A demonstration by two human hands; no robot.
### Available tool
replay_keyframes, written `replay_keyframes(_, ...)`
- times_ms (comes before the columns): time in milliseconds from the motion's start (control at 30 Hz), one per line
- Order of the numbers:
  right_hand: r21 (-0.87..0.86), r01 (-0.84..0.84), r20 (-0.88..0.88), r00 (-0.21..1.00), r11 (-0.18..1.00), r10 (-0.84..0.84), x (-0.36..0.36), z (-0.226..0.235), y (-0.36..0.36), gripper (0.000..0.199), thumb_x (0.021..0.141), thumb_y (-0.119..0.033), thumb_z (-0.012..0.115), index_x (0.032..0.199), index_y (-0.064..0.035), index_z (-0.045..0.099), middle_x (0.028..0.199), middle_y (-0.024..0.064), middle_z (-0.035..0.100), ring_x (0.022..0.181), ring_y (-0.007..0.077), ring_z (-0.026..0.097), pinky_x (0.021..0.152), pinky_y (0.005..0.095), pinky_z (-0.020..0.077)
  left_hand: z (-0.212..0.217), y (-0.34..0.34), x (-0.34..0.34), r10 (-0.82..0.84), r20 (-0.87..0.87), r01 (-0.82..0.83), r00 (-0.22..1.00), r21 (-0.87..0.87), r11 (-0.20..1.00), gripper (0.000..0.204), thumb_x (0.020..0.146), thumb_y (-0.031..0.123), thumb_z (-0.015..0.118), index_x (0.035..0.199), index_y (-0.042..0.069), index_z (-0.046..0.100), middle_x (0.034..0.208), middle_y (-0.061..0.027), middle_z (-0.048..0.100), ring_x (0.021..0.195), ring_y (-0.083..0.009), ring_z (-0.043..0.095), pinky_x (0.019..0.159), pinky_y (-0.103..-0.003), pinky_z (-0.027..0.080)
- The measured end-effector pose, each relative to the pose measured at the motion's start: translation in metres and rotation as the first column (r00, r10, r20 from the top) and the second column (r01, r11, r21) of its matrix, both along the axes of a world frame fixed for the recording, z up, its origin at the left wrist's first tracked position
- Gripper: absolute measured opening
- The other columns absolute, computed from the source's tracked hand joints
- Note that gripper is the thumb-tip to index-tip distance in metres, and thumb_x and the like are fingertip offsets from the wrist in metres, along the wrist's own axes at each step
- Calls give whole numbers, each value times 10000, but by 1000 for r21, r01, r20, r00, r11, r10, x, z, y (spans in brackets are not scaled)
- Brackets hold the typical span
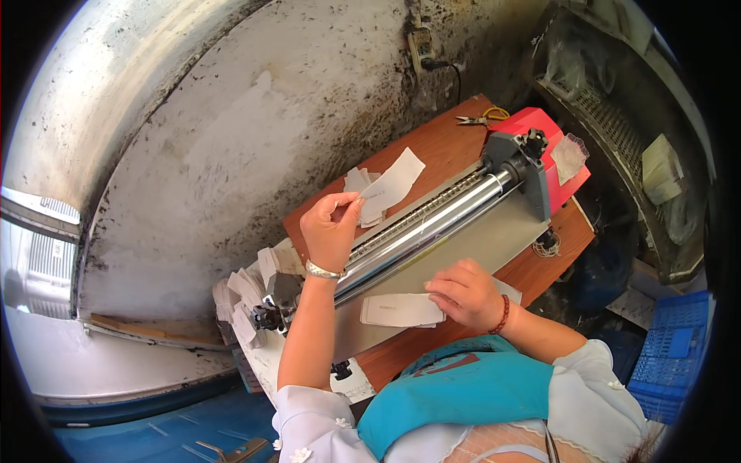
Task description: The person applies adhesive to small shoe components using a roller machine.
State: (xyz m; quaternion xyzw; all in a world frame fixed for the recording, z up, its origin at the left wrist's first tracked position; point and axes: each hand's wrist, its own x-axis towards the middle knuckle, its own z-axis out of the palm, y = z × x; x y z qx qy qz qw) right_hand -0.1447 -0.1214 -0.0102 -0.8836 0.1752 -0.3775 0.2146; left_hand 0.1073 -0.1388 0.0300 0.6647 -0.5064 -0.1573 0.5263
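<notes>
My left hand (330, 230) pinches a white paper strip (394, 185), its long axis angled toward the brown wooden bench's (448, 147) far edge. My right hand (467, 293) presses flat on stacked white strips (400, 310) near the front edge, beside a stained wall (255, 139).

Left hand (332, 230) raised with fingers pinched; right hand (465, 293) lowered, palm down, fingers curled

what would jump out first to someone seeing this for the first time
The long shiny roller machine with its red end housing lies slantwise across the wooden table. The left hand lifts white paper pieces above the rollers, while the right hand rests on a white piece on the machine's grey tray.
</notes>
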Motion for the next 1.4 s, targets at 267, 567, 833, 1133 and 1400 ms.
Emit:
replay_keyframes(267,-174,51,158,987,983,-23,21,59,-34,341,656,-27,725,975,-70,611,913,57,593,767,229,560,663,345,439,24,37,-20,-87,259,141,962,-198,970,117,734,-32,689,743,16,583,782,-89,635,605,-138,594,553,-241,499)
replay_keyframes(567,-214,104,162,984,971,-70,53,81,-41,360,682,-57,719,1022,-63,601,1044,81,558,762,227,563,670,344,451,23,54,-18,-138,375,250,917,-269,930,165,723,-77,681,800,11,565,833,-93,626,729,-167,625,611,-272,527)
replay_keyframes(833,-318,108,171,984,942,-55,52,64,-49,238,680,-74,728,903,-80,646,866,29,597,688,206,552,596,324,447,28,60,-23,-124,323,217,938,-270,938,152,742,-56,686,840,23,600,822,-71,619,739,-146,614,601,-260,505)
replay_keyframes(1133,-7,151,213,966,988,-146,40,35,-47,262,681,8,693,929,-41,625,921,97,612,774,266,621,629,345,514,-2,-14,30,156,54,-160,986,73,984,80,736,71,647,774,22,597,778,-41,606,625,-99,525,590,-246,444)
replay_keyframes(1400,-63,94,96,991,994,-88,-1,10,-31,260,656,40,671,901,-36,623,872,85,606,690,227,609,554,310,492,-91,-92,71,-15,539,-179,842,306,935,132,738,108,648,835,77,563,987,-86,575,853,-313,594,715,-408,493)
